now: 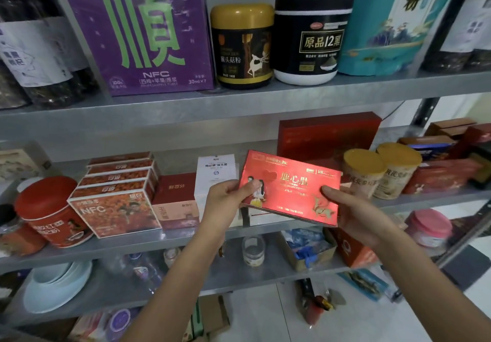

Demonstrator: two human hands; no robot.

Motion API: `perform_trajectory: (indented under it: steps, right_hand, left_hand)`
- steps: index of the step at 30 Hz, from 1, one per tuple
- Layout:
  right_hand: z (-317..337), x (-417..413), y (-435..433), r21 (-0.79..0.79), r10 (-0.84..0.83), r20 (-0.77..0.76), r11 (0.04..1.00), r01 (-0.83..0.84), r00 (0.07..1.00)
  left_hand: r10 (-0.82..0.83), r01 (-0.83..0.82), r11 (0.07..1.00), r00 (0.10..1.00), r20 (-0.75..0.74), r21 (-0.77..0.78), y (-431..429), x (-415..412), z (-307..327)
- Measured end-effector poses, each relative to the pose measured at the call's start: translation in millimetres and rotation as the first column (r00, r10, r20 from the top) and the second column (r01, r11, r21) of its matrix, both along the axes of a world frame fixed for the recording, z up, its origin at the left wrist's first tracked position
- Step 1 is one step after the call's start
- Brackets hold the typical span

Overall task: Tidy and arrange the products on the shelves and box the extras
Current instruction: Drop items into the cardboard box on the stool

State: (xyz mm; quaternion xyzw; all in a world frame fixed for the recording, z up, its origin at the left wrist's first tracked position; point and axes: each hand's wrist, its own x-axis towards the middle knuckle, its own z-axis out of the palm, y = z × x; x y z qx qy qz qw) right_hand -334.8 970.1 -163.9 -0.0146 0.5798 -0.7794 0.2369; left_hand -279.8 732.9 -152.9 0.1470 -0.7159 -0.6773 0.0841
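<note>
Head view. We hold a flat red box [291, 187] in both hands, in front of the middle shelf [186, 238].

Left hand [225, 203]: thumb on the printed face at the box's left edge, fingers curled behind it. Right hand [356, 217]: thumb on the face near the lower right corner, fingers wrapped under the edge. The box is tilted with its face towards us and is clear of the shelf board.

Just beyond the left hand stands a white box [216, 174]. Further out on that hand's outer side sits a stack of orange boxes [117, 195]. Above both hands, behind the held box, a large dark red box [326, 137] stands at the back of the shelf. Just past the right hand are two gold-lidded canisters [380, 171], side by side.

Step in hand, as we judge it: sorting this one product, either finding it a slot or setting it aside as an extra. The gap straight ahead of the hands looks the likely spot. The next move calls for squaring the box up and sliding it in without nudging the canisters.
</note>
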Motion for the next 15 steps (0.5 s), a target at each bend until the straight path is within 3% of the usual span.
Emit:
perform_trajectory:
  steps: [2, 4, 5, 7, 9, 10, 13, 15]
  right_hand:
    - [0.1, 3.5, -8.6, -0.02, -0.121, 0.03, 0.992, 0.122, 0.992]
    - [-0.3, 6.1, -16.6, -0.056, -0.253, 0.059, 0.965, 0.256, 0.966]
    - [-0.7, 7.6, -20.0, -0.07, -0.306, 0.066, 0.948, 0.311, 0.95]
    - [0.5, 13.6, -27.2, -0.089, -0.342, 0.017, 0.936, 0.342, 0.94]
    - [6.8, 23.9, -33.6, -0.127, -0.321, -0.038, 0.941, 0.314, 0.946]
    - [11.3, 28.9, -34.9, -0.139, -0.301, -0.061, 0.947, 0.29, 0.952]
    - [24.7, 37.5, -32.6, -0.048, -0.156, -0.189, 0.988, 0.15, 0.969]
    - [30.9, 37.7, -28.9, 0.059, -0.116, -0.281, 0.989, 0.138, 0.953]
  left_hand:
    - [0.08, -0.097, 0.926, 0.995, -0.061, -0.365, 6.1, 1.2, -1.2]
    - [0.033, -0.226, 0.684, 0.959, -0.281, -0.693, 12.1, 6.6, -3.1]
    - [-0.103, -0.199, 0.616, 0.939, -0.329, -0.762, 15.5, 7.6, -4.6]
    - [-0.378, -0.037, 0.491, 0.891, -0.251, -0.871, 26.4, 7.5, -8.7]
    - [-0.47, -0.023, 0.369, 0.858, -0.208, -0.929, 38.9, 6.8, -14.3]
    - [-0.452, -0.054, 0.4, 0.857, -0.248, -0.915, 42.6, 6.3, -15.1]
    - [-0.306, -0.174, 0.605, 0.85, -0.429, -0.777, 40.8, 2.8, -13.9]
    - [-0.225, -0.142, 0.764, 0.856, -0.466, -0.629, 35.4, 1.4, -10.5]
